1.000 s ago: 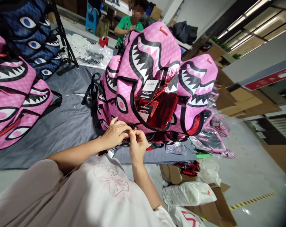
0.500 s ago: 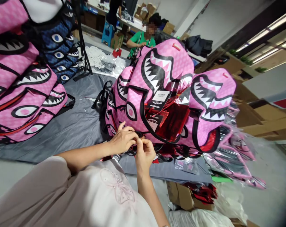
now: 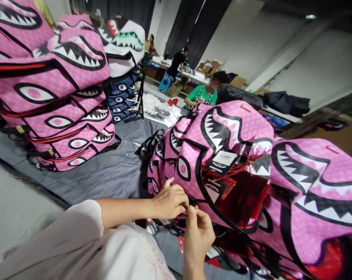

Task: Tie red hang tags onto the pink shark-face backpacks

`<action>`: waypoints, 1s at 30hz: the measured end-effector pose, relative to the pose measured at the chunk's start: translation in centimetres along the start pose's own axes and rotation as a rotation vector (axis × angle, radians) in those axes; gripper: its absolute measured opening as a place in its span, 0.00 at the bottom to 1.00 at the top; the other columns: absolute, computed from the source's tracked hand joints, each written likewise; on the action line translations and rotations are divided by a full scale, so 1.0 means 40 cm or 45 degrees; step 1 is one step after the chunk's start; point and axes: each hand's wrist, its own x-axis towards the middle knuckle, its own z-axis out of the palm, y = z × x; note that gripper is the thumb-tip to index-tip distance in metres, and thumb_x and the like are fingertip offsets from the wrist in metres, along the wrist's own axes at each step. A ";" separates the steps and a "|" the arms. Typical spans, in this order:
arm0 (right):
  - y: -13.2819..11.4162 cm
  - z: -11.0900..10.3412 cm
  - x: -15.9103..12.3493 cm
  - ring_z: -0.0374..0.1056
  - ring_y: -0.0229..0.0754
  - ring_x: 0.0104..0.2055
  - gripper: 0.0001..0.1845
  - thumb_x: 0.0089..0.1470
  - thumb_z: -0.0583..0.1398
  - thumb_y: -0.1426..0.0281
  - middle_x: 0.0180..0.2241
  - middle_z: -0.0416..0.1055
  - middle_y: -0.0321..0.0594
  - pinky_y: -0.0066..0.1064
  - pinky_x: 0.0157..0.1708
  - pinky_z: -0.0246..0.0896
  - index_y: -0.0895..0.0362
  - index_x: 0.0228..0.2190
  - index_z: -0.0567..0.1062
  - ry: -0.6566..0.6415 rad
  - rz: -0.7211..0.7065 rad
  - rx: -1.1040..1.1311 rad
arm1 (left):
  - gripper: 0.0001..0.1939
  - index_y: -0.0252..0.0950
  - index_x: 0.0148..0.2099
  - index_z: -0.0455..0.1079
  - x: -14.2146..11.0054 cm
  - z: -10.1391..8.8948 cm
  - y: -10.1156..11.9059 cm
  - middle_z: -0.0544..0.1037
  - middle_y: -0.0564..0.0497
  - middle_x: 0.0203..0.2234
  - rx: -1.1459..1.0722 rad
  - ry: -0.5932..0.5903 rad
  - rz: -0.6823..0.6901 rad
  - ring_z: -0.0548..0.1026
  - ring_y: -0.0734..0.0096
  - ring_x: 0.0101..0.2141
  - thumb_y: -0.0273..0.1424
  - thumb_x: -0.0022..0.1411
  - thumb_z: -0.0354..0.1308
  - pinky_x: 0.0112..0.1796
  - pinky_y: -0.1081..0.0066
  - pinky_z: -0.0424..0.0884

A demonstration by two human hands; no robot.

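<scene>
My left hand (image 3: 170, 200) reaches the lower front of a pink backpack (image 3: 182, 149) printed with shark teeth and eyes. Its thumb and fingers are bent together, with one finger raised. Beside it, my right hand (image 3: 198, 231) pinches with thumb and forefinger, the fingertips of both hands meeting near small gold-coloured hardware. What they pinch is too small and hidden to make out. Just above, the backpack's open front pocket holds red shiny packets (image 3: 243, 202), black hang tags (image 3: 222, 161) and a bunch of red strings (image 3: 256, 153).
Another pink shark backpack (image 3: 318, 186) lies at the right. Stacked pink backpacks (image 3: 65, 89) rise at the left, with blue ones (image 3: 122, 99) behind. Grey cloth (image 3: 126, 155) covers the table. Across it sits a person in green (image 3: 199, 95); others are farther back.
The view has swung up and to the left, so more of the left stacks and the room show. My hands keep the same pinching pose at the backpack.
</scene>
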 end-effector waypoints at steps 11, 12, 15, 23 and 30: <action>0.017 -0.026 0.025 0.67 0.40 0.30 0.25 0.44 0.65 0.49 0.28 0.74 0.38 0.30 0.32 0.63 0.59 0.29 0.74 -0.110 -0.036 -0.030 | 0.05 0.39 0.39 0.73 -0.002 0.003 0.034 0.79 0.52 0.43 -0.025 -0.021 -0.031 0.70 0.67 0.51 0.27 0.62 0.56 0.64 0.48 0.41; 0.021 -0.028 0.027 0.67 0.40 0.30 0.25 0.44 0.66 0.49 0.28 0.74 0.38 0.30 0.33 0.63 0.59 0.29 0.74 -0.112 -0.036 -0.025 | 0.05 0.39 0.37 0.73 -0.002 0.007 0.035 0.79 0.53 0.43 -0.050 -0.009 -0.052 0.71 0.68 0.50 0.27 0.62 0.56 0.64 0.48 0.42; 0.032 -0.032 0.034 0.68 0.40 0.32 0.24 0.44 0.66 0.50 0.29 0.74 0.39 0.31 0.35 0.63 0.59 0.29 0.74 -0.141 -0.050 0.004 | 0.02 0.37 0.32 0.71 -0.004 0.024 0.035 0.80 0.53 0.39 -0.046 0.082 -0.148 0.73 0.69 0.46 0.26 0.58 0.60 0.63 0.51 0.45; 0.032 -0.048 0.041 0.67 0.40 0.32 0.23 0.45 0.66 0.51 0.28 0.73 0.38 0.31 0.35 0.63 0.59 0.28 0.74 -0.217 -0.097 0.098 | 0.02 0.37 0.32 0.72 -0.010 0.051 0.056 0.79 0.53 0.37 0.094 0.161 -0.182 0.73 0.70 0.45 0.27 0.57 0.61 0.63 0.54 0.47; 0.037 -0.057 0.042 0.66 0.39 0.30 0.24 0.46 0.64 0.48 0.27 0.72 0.37 0.30 0.33 0.62 0.58 0.27 0.73 -0.267 -0.120 0.149 | 0.05 0.38 0.34 0.74 -0.009 0.064 0.076 0.80 0.54 0.38 0.280 0.138 -0.161 0.72 0.71 0.47 0.24 0.58 0.57 0.63 0.56 0.46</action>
